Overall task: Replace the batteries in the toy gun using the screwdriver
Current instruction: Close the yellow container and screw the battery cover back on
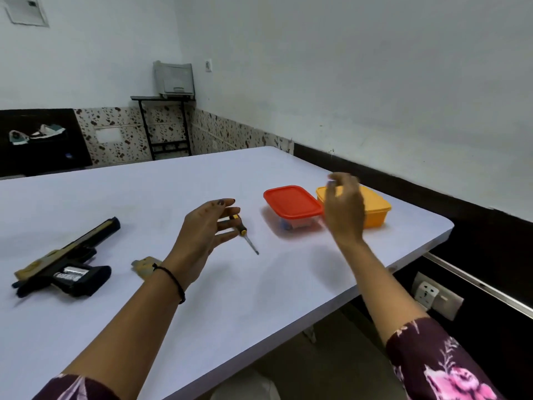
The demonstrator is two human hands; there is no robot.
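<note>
A black and tan toy gun lies on its side at the left of the white table, its battery bay uncovered with silver batteries showing. The tan battery cover lies beside it, partly behind my left wrist. A black and yellow screwdriver rests on the table, its handle partly hidden by my left hand, which hovers above it with fingers spread. My right hand is raised over the yellow box, blurred, fingers loosely curled; I cannot see anything clearly held in it.
A clear box with a red lid and a yellow lidded box stand at the table's far right. The table's right edge runs close to a black wall panel with a socket. A printer sits on a stand in the far corner.
</note>
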